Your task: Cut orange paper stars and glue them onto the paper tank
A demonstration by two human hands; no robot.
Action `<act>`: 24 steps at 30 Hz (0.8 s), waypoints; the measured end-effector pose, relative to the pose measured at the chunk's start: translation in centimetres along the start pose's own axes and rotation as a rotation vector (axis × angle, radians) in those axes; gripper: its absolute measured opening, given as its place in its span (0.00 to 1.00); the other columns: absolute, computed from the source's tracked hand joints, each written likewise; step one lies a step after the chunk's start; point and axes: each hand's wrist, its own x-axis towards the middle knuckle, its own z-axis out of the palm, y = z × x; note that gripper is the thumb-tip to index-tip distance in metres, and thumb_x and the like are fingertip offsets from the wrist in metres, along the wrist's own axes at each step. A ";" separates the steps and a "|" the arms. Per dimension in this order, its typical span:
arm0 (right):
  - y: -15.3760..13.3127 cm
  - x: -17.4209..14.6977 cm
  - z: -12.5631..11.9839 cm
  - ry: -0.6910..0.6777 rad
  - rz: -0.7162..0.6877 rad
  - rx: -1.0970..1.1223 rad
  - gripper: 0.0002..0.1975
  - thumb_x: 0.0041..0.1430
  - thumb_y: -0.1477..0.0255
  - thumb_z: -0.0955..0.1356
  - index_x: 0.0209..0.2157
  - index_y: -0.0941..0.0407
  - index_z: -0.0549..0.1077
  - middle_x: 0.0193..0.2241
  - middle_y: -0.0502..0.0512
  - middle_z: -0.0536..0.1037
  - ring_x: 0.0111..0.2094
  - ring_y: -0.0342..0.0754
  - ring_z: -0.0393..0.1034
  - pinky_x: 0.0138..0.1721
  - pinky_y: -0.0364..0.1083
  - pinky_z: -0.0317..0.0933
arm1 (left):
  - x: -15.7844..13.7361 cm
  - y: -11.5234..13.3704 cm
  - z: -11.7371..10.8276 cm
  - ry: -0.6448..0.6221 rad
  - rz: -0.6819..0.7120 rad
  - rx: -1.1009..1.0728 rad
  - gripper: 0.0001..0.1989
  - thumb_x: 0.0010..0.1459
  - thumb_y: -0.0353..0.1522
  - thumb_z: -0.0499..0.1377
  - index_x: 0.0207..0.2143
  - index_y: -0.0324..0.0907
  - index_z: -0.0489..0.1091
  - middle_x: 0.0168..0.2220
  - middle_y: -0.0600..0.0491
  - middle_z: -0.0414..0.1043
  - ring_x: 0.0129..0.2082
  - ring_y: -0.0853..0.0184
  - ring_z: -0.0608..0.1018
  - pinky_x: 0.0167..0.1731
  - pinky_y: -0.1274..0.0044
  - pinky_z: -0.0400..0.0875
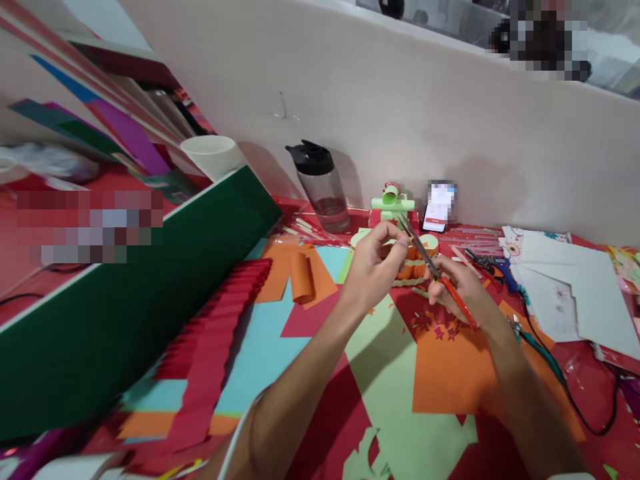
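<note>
My right hand [459, 288] grips red-handled scissors [453, 293], whose blades point up and to the left. The fingertips of my left hand [377, 261] are pinched together close beside the blades; what they hold is too small to make out. Behind both hands stand orange paper rolls [415, 268] with wavy pale edging, partly hidden. Farther back is a light green and red paper construction [393, 205]. Small red and orange paper stars [440, 330] lie below my right hand, near an orange sheet [450, 380] and a light green sheet [385, 347].
A dark green board [150, 293] slants along the left, beside pleated red paper [215, 353]. A water bottle [323, 190] and a phone [440, 205] stand by the white partition. At right are a blue glue gun [507, 275], green-handled pliers [543, 353] and white sheets [595, 287].
</note>
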 end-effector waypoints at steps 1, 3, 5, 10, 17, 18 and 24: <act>0.0 0.0 0.0 -0.001 0.002 0.002 0.25 0.61 0.45 0.73 0.41 0.53 0.71 0.27 0.46 0.74 0.23 0.42 0.61 0.27 0.42 0.56 | 0.0 0.1 0.0 0.000 -0.003 0.000 0.09 0.63 0.35 0.60 0.31 0.44 0.64 0.22 0.60 0.63 0.18 0.74 0.67 0.17 0.82 0.60; 0.0 0.0 0.0 0.004 0.001 -0.004 0.25 0.61 0.46 0.73 0.40 0.53 0.71 0.27 0.46 0.74 0.24 0.42 0.61 0.27 0.42 0.56 | -0.1 0.2 0.1 -0.002 -0.008 -0.001 0.08 0.63 0.35 0.60 0.32 0.44 0.64 0.23 0.60 0.63 0.18 0.74 0.67 0.17 0.82 0.60; 0.0 0.0 0.0 0.011 0.006 -0.014 0.24 0.61 0.46 0.74 0.40 0.53 0.71 0.27 0.46 0.74 0.24 0.43 0.62 0.27 0.42 0.57 | -0.1 0.3 0.1 -0.002 -0.011 -0.001 0.08 0.63 0.35 0.60 0.31 0.44 0.64 0.22 0.60 0.63 0.18 0.74 0.66 0.18 0.82 0.60; 0.2 0.0 0.2 0.037 0.011 0.025 0.25 0.59 0.46 0.74 0.39 0.52 0.71 0.23 0.44 0.69 0.21 0.43 0.61 0.22 0.42 0.54 | -0.1 0.4 0.1 -0.004 -0.019 0.003 0.09 0.62 0.35 0.60 0.31 0.43 0.64 0.27 0.58 0.69 0.19 0.75 0.66 0.19 0.82 0.62; -0.3 -1.0 -3.5 -0.015 -0.021 -0.198 0.18 0.62 0.54 0.74 0.40 0.52 0.72 0.30 0.47 0.73 0.30 0.46 0.67 0.33 0.44 0.60 | 0.2 0.9 -1.3 0.030 0.029 0.076 0.10 0.62 0.37 0.61 0.31 0.43 0.66 0.34 0.53 0.78 0.20 0.75 0.67 0.22 0.81 0.67; -0.3 -1.3 -4.5 -0.055 0.008 -0.298 0.17 0.61 0.56 0.75 0.41 0.52 0.73 0.31 0.47 0.73 0.31 0.46 0.67 0.34 0.44 0.60 | 0.4 1.0 -1.6 0.050 0.041 0.081 0.10 0.61 0.37 0.61 0.31 0.43 0.66 0.34 0.53 0.78 0.20 0.75 0.67 0.22 0.80 0.68; 1.0 -2.4 -8.1 -0.401 0.190 -0.745 0.17 0.56 0.79 0.71 0.47 0.52 0.78 0.40 0.52 0.81 0.39 0.49 0.72 0.37 0.43 0.60 | 0.9 1.1 -3.0 0.062 0.058 0.134 0.11 0.61 0.38 0.63 0.30 0.43 0.68 0.33 0.54 0.76 0.21 0.75 0.69 0.23 0.80 0.68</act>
